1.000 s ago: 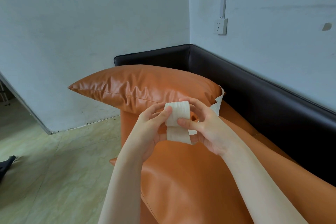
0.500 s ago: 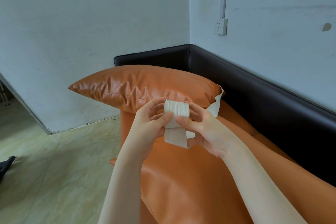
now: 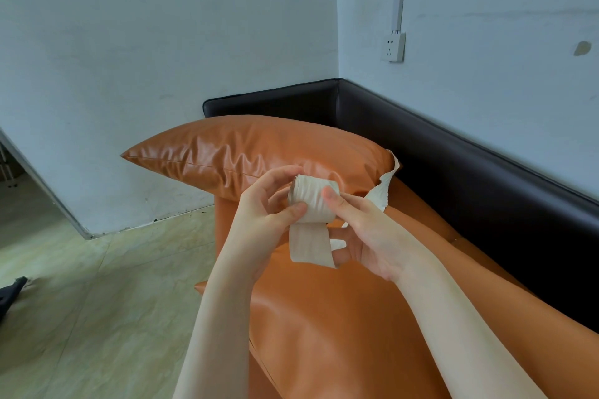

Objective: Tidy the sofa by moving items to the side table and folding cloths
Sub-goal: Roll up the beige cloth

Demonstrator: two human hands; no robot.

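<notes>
While both hands (image 3: 319, 217) pinch the paper roll (image 3: 312, 202): orange pillow (image 3: 246, 152) just behind.

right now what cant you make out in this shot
Head view only:
- Side table: not in frame.
- Roll of tissue: far side hidden by the left hand and right hand.
- Loose tissue strip: lower end hidden behind the right hand.
- Dark object on the floor: cut off by the left edge.

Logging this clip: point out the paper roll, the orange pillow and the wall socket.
paper roll (image 3: 312, 201), head view, ribbed front of the roll.
orange pillow (image 3: 246, 149), head view, middle of its top face.
wall socket (image 3: 393, 47), head view, faceplate.
</notes>
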